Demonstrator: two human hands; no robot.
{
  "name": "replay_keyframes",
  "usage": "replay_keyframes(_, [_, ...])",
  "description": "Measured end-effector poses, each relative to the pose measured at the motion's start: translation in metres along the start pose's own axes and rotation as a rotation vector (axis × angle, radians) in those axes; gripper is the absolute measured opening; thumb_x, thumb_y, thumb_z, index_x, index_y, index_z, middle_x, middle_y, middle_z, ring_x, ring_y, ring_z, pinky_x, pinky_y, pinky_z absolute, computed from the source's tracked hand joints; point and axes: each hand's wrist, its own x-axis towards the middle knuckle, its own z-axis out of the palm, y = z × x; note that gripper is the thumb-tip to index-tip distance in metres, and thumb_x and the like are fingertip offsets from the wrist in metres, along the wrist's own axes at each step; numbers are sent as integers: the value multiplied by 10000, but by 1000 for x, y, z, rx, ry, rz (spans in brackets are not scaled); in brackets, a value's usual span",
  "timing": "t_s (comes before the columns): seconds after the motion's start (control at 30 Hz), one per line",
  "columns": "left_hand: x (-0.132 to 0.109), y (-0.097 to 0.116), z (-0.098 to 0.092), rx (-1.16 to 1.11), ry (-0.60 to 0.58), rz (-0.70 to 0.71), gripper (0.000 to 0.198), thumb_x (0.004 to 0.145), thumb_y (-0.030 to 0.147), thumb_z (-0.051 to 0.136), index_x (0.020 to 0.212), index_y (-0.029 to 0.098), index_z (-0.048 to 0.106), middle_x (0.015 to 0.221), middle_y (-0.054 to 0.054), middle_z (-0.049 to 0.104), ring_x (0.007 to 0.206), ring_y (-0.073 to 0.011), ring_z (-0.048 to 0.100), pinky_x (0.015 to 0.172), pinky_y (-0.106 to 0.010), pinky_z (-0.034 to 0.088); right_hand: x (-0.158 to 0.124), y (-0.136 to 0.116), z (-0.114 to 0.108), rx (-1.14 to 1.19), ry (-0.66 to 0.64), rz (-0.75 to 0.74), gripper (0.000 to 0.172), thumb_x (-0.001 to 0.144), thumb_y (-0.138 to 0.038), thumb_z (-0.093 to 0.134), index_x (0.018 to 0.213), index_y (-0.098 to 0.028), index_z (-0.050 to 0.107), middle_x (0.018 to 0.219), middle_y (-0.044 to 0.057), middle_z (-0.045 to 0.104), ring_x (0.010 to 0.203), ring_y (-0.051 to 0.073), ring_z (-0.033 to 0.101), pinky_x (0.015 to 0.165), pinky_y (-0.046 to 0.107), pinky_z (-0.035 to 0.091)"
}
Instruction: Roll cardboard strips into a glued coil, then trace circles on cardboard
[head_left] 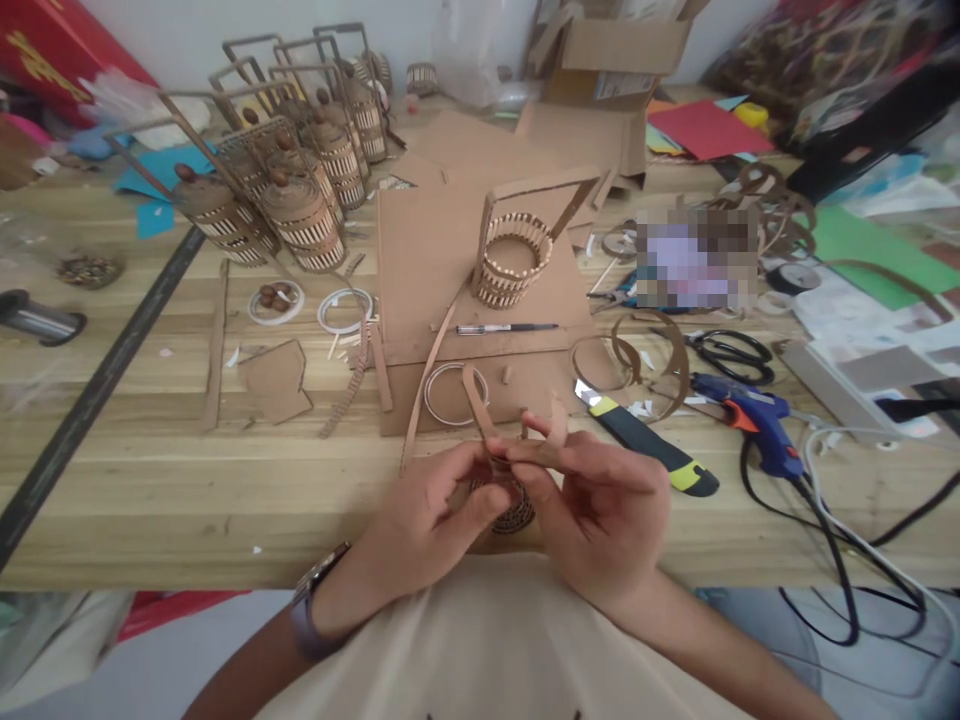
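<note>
Round brown coil of ribbed cardboard (516,512) sits between my two hands. It is just in front of the near edge of the big flat brown cardboard sheet (435,250), at the edge of the wooden table (187,480) close to my body. My left hand (427,520) is closed on the coil's left side, with thumb and fingers pinching it. My right hand (600,510) is closed on its top right side. There a thin brown cardboard strip (477,400) sticks up and leans toward the sheet.

I think the coil is very light and a bit soft. It could squash or come unrolled if I squeeze hard. So the rim looks like the best place to hold, with a gentle pinch.

On the sheet stands an open cardboard basket with a square handle (514,262). Just right of the sheet lies a yellow and black knife (645,445), and further right a blue glue gun (750,420). Left of the sheet stand many finished cardboard baskets (292,200).
</note>
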Motion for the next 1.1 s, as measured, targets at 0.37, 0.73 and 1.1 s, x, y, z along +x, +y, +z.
replay_keyframes(0.37, [2, 3, 6, -33, 119, -85, 252, 1011, 322, 460, 1106, 207, 664, 865, -6, 738, 803, -159, 692, 737, -236, 532, -2, 11, -8, -520, -184, -322, 326, 860, -40, 601, 1082, -280, 607, 933, 17, 802, 859, 214, 782, 989, 479, 585])
replay_keyframes(0.73, [1, 8, 10, 160, 133, 22, 233, 935, 222, 469, 735, 202, 586, 640, 19, 635, 572, -121, 564, 552, -213, 412, 3, 4, 2, -164, 68, 102, 269, 911, -96, 599, 1087, -294, 551, 807, -19, 704, 791, 193, 773, 580, 266, 649])
replay_keyframes(1.1, [4, 5, 6, 21, 70, -74, 300, 1020, 373, 429, 836, 203, 594, 695, 19, 638, 630, -134, 591, 605, -225, 437, -4, 8, -5, -262, -93, -272, 556, 855, -26, 637, 1303, -347, 568, 995, 12, 785, 855, 233, 768, 873, 447, 649])
